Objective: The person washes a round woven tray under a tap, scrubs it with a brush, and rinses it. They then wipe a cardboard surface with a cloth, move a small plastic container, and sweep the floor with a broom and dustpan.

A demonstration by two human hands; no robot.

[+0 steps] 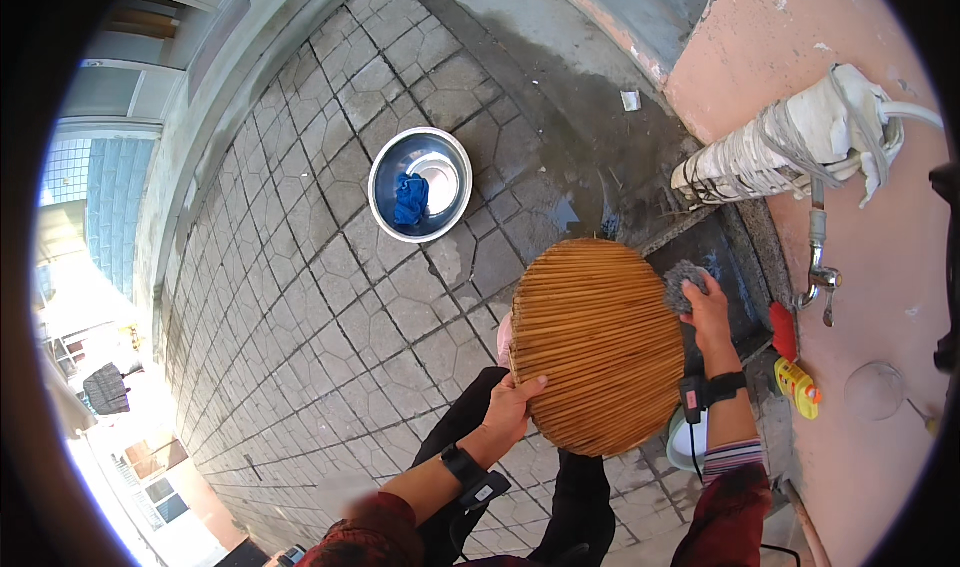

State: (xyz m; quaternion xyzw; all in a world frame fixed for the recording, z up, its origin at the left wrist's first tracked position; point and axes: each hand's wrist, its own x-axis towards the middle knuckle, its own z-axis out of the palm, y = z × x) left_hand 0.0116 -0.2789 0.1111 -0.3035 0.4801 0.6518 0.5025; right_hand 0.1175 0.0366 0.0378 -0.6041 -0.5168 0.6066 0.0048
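A round mat of thin brown stalks (600, 346) is held up over the paving before me. My left hand (516, 408) grips its lower left edge, thumb on the upper face. My right hand (706, 310) holds a grey wire-like scouring pad (683, 286) at the mat's upper right edge; whether the pad touches the mat is not certain. Further off on the paving stands a metal basin (380, 192) with a wet-looking blue cloth (411, 199) inside.
At the right, a chrome tap (823, 277) and a wrapped pipe (780, 154) are by the pink wall, above a dark trough (716, 267). A yellow bottle (797, 388) and a light green basin (679, 447) are near my right arm. Wet paving lies ahead.
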